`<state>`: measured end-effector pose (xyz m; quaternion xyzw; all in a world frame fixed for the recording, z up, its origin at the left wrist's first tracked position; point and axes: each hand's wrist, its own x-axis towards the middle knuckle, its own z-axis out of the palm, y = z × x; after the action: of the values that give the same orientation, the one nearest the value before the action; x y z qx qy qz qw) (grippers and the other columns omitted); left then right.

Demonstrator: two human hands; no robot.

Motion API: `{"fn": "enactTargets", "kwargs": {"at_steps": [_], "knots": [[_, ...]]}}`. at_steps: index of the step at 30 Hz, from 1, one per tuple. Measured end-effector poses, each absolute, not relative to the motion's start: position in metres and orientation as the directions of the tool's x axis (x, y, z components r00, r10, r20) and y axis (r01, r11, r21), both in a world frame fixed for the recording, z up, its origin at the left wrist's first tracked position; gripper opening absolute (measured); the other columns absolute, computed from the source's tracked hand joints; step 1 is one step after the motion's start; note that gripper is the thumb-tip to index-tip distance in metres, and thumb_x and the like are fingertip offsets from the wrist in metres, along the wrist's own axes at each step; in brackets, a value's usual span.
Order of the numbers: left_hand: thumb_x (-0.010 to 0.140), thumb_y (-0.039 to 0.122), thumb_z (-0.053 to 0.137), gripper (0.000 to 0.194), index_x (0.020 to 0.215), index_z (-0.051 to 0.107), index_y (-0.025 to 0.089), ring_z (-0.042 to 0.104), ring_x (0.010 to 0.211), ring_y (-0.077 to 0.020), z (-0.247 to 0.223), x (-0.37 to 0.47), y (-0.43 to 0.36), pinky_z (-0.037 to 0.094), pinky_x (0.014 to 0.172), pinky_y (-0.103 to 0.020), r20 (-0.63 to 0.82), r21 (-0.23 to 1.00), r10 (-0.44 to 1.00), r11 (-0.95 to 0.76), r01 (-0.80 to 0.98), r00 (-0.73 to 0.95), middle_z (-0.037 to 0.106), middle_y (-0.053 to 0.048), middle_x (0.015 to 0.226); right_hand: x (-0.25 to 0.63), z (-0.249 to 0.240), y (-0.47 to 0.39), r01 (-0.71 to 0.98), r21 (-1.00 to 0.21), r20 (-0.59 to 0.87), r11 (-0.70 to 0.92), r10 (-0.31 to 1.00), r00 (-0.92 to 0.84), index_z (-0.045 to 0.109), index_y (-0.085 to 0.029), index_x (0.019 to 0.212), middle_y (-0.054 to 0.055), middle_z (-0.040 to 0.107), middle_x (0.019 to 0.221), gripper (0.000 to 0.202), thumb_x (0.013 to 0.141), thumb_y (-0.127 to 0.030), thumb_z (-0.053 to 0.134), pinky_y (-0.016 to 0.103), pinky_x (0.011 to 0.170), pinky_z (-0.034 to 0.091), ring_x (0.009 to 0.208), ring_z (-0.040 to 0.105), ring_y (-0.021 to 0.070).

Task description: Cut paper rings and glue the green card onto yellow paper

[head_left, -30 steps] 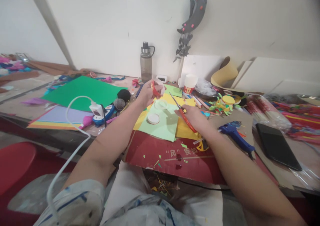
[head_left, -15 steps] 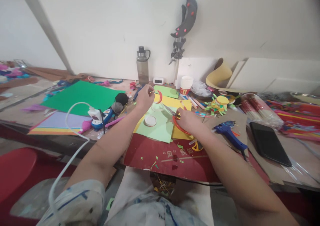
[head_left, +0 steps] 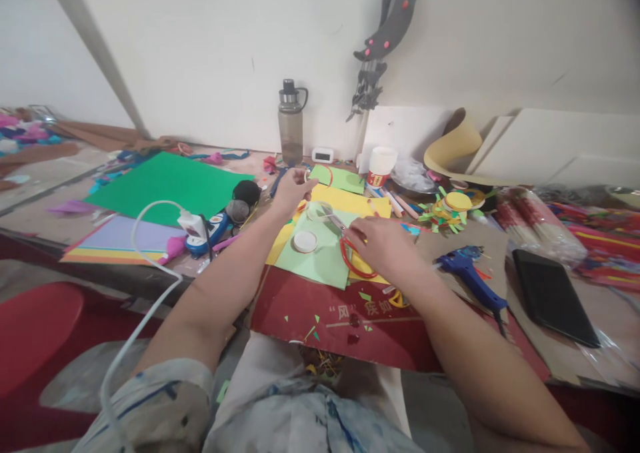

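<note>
My left hand [head_left: 293, 191] is closed in a pinch above the back of the paper stack. A thin curled red strip [head_left: 328, 172] arcs out beside its fingertips, and a small pale edge shows between the fingers. My right hand [head_left: 377, 243] is closed on scissors [head_left: 353, 261] with red-orange handles, its fingertips near the pivot. The blades point away and to the left, over light green paper [head_left: 320, 266]. On that paper lie a white round lid [head_left: 305, 241] and a pale ring [head_left: 319, 210], with yellow paper [head_left: 350, 198] underneath.
A red board [head_left: 310, 313] with green scraps lies in front. To the right are a blue glue gun [head_left: 470, 279], a black phone [head_left: 555, 296] and a yellow-green paper figure [head_left: 453, 207]. A bottle [head_left: 291, 126] and paper cup [head_left: 382, 166] stand behind; green paper [head_left: 165, 189] lies left.
The red strip by my left hand has shifted up and right, now showing as a thinner arc. My right hand has moved slightly right on the scissors. The view has shifted slightly.
</note>
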<state>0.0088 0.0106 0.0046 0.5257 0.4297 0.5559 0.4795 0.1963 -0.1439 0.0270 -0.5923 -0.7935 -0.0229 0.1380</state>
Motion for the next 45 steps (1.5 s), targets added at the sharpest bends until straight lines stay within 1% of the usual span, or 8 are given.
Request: {"fn": "enactTargets", "kwargs": {"at_steps": [4,7,12,17,26,32,36,45], "knots": [[0.075,0.023,0.089,0.037,0.075,0.053,0.017,0.037,0.041,-0.0004,0.008,0.008,0.009,0.027,0.038,-0.015,0.120,0.981,0.992,-0.113,-0.158,0.037,0.045,0.011,0.056,0.204,0.027,-0.149,0.744,-0.176,0.719,0.645,0.601,-0.350,0.068,-0.020,0.077,0.004,0.070,0.070,0.031,0.102,-0.028,0.053,0.027,0.064,0.045,0.065,0.064,0.0150],[0.078,0.029,0.088,0.040,0.071,0.051,0.017,0.031,0.041,0.0002,0.013,0.002,0.014,0.019,0.036,-0.014,0.106,0.960,0.994,-0.095,-0.262,0.027,0.039,0.011,0.054,0.207,0.034,-0.159,0.557,-0.117,0.855,0.822,0.369,-0.364,0.069,-0.021,0.079,-0.002,0.064,0.060,0.020,0.098,-0.024,0.062,0.024,0.057,0.043,0.054,0.057,0.0104],[0.086,0.038,0.082,0.041,0.072,0.049,0.018,0.030,0.040,0.0008,0.027,-0.014,0.021,0.019,0.036,-0.015,0.100,0.875,0.993,-0.115,-0.470,-0.057,0.048,0.008,0.059,0.212,0.042,-0.164,0.473,-0.253,0.891,0.844,0.394,-0.227,0.070,-0.024,0.084,-0.001,0.067,0.066,0.016,0.098,-0.027,0.062,0.027,0.059,0.049,0.058,0.062,0.0127],[0.088,0.041,0.080,0.037,0.077,0.052,0.020,0.031,0.038,0.0004,0.033,-0.021,0.019,0.022,0.035,-0.017,0.067,0.826,0.993,-0.111,-0.553,-0.100,0.051,0.008,0.059,0.220,0.033,-0.141,0.681,-0.469,0.769,0.562,0.639,0.003,0.071,-0.023,0.103,0.002,0.064,0.086,0.016,0.092,-0.034,0.067,0.029,0.059,0.050,0.062,0.056,0.0131],[0.093,0.037,0.074,0.029,0.081,0.055,0.020,0.033,0.039,-0.0004,0.022,-0.020,0.027,0.021,0.035,-0.016,-0.010,0.883,0.995,-0.036,-0.468,-0.096,0.048,0.008,0.054,0.231,0.026,-0.127,0.886,-0.367,0.564,0.282,0.825,-0.029,0.071,-0.020,0.103,0.011,0.064,0.104,0.021,0.095,-0.034,0.056,0.036,0.079,0.052,0.078,0.060,0.0197],[0.083,0.014,0.078,0.025,0.079,0.053,0.019,0.057,0.054,-0.0035,0.019,-0.011,0.026,0.049,0.059,-0.016,0.018,0.853,0.996,-0.062,-0.519,-0.089,0.060,0.006,0.063,0.247,0.029,-0.117,0.919,-0.347,0.327,0.187,0.943,-0.068,0.074,-0.016,0.100,0.012,0.070,0.096,0.022,0.092,-0.032,0.061,0.038,0.084,0.050,0.086,0.064,0.0236],[0.081,0.006,0.076,0.028,0.079,0.052,0.019,0.066,0.064,-0.0068,0.023,-0.006,0.018,0.057,0.074,-0.021,0.039,0.842,0.997,-0.065,-0.535,-0.060,0.063,0.005,0.066,0.242,0.040,-0.126,0.927,-0.333,0.185,0.174,0.976,-0.117,0.075,-0.017,0.097,0.010,0.073,0.097,0.028,0.097,-0.039,0.058,0.034,0.081,0.047,0.087,0.065,0.0220],[0.084,0.012,0.077,0.022,0.084,0.056,0.019,0.061,0.057,-0.0055,0.016,-0.002,0.023,0.048,0.056,-0.016,0.021,0.885,1.000,-0.026,-0.465,-0.015,0.069,0.003,0.070,0.204,0.039,-0.171,0.959,0.028,-0.205,0.281,0.941,-0.270,0.072,-0.018,0.107,0.013,0.070,0.110,0.024,0.093,-0.037,0.071,0.033,0.076,0.046,0.094,0.069,0.0267]]}}
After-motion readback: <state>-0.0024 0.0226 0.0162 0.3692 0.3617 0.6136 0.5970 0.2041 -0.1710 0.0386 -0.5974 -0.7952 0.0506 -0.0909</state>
